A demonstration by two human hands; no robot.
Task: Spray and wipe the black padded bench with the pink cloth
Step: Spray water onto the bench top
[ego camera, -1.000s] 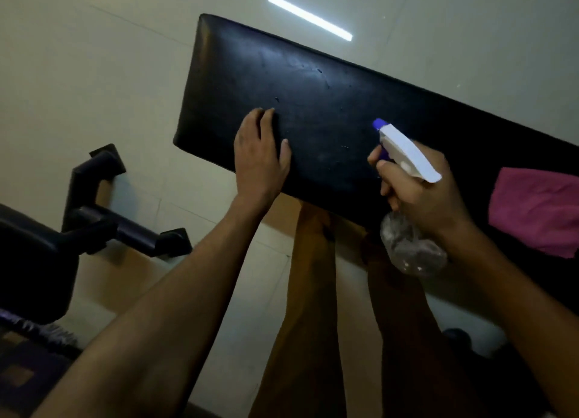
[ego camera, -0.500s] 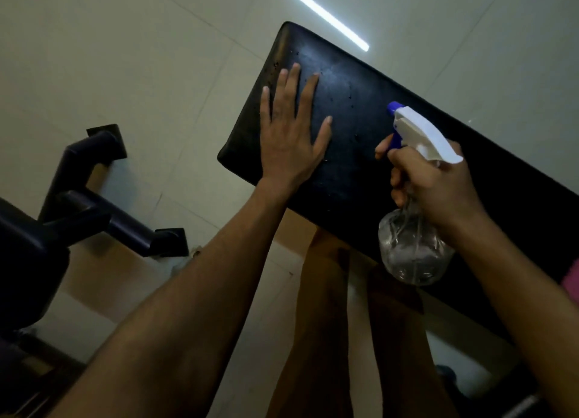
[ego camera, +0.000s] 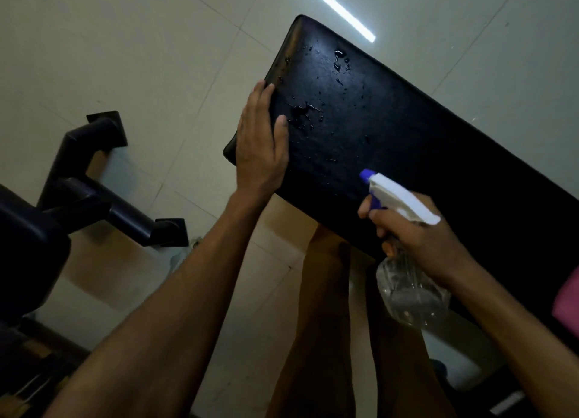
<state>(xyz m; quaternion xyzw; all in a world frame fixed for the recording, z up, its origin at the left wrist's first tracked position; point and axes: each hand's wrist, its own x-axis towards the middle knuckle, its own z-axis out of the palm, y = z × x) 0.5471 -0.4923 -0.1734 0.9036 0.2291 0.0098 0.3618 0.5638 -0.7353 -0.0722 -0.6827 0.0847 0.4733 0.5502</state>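
The black padded bench [ego camera: 391,129] runs from upper middle to the right edge, with droplets of liquid scattered over its left end. My left hand [ego camera: 260,145] lies flat on that end's near-left edge, fingers together, holding nothing. My right hand [ego camera: 419,239] grips a clear spray bottle [ego camera: 407,292] with a white and purple trigger head, nozzle pointing toward the wet patch, over the bench's near edge. Only a sliver of the pink cloth [ego camera: 567,301] shows at the right edge, on the bench.
Black gym equipment with a tubular foot [ego camera: 103,207] stands on the pale tiled floor at the left. My bare legs [ego camera: 319,323] are below the bench's near edge. A ceiling light's reflection [ego camera: 338,10] streaks the floor beyond the bench.
Droplets now show on the bench's left end. My left hand has slid from the middle of the pad to its left edge. The view has shifted, pushing the pink cloth nearly out of sight.
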